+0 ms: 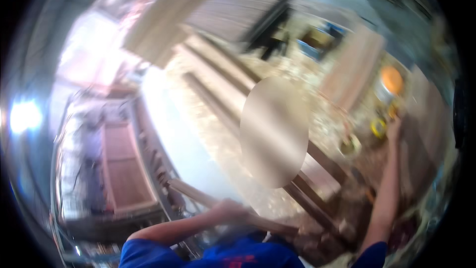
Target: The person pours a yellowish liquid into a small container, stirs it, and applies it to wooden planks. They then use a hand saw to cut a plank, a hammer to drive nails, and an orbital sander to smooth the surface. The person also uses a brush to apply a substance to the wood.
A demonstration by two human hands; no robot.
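Observation:
Low in front of me, my left hand [230, 212] is closed round a long narrow wooden bar [193, 192], which slants down to the right past my body. My right arm stretches far out to the right. There my right hand [394, 128] reaches a small yellow item [393, 109], its fingers smeared by motion, so whether it grips the item is unclear. Beside that hand lies a round yellow thing [378, 128] with a dark centre. Just beyond stands a container with an orange lid [391, 80].
Wooden strips [213, 72] lie across a bench strewn with shavings; a blurred oval covers their middle. Further back are a blue open box [310, 49], a flat board [354, 67] and stacked panels [238, 12]. A framed wooden panel [129, 168] rests on the left.

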